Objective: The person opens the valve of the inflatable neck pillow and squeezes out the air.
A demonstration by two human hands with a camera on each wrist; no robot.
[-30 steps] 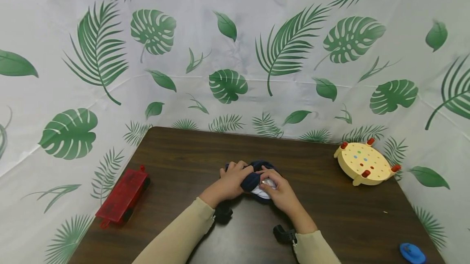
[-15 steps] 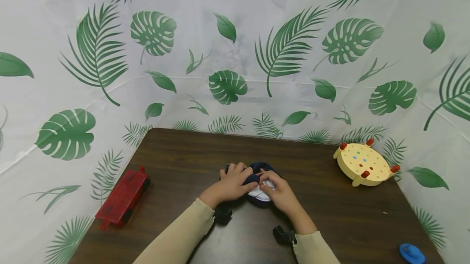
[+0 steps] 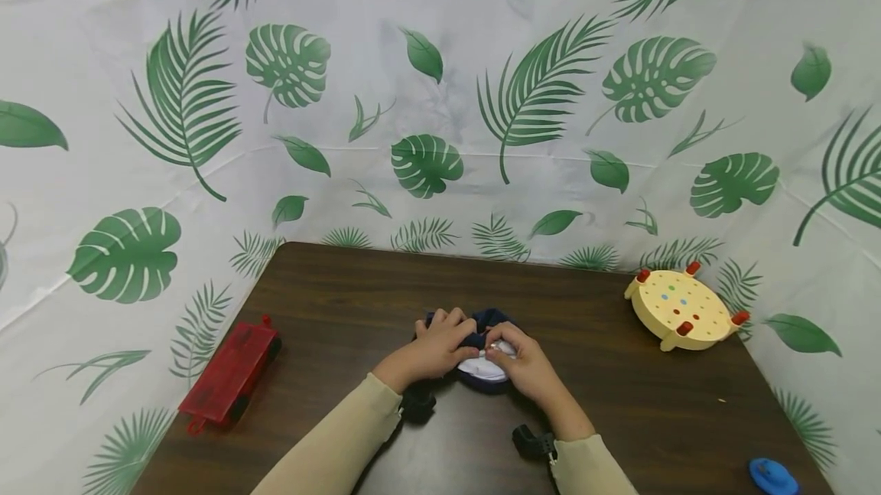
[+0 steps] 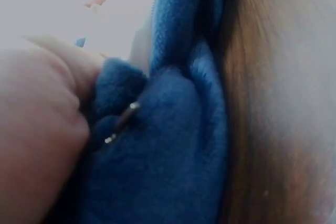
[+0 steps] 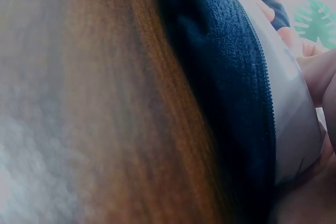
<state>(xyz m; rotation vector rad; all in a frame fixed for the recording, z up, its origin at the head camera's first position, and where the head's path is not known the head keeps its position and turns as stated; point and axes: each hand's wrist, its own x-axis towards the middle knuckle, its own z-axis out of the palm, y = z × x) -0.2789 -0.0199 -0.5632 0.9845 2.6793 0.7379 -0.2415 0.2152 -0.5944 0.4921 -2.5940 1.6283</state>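
Observation:
A navy plush zippered piece (image 3: pixel 486 386) with a white inside part (image 3: pixel 477 367) lies near the middle of the table, between both hands. My left hand (image 3: pixel 432 347) grips its left side, fingers bent over the navy cloth and thumb at the edge of the white. In the left wrist view the plush cloth (image 4: pixel 163 140) is bunched beside the hand, with a small metal fitting (image 4: pixel 123 119) on it. My right hand (image 3: pixel 526 363) pinches the white part at the right. An opened zipper edge (image 5: pixel 268 85) runs along the white material (image 5: pixel 294 114) in the right wrist view.
A red toy wagon (image 3: pixel 230 374) sits at the table's left edge. At the back right is a round yellow piece (image 3: pixel 680 307) with red-tipped pegs. A small blue object (image 3: pixel 772 476) lies at the front right. Leaf-printed cloth (image 3: pixel 427 197) hangs behind the table.
The navy fold by the left hand has gone back from over the white part, and more white shows at the lower left. The left thumb has come down beside it; the right hand stays put.

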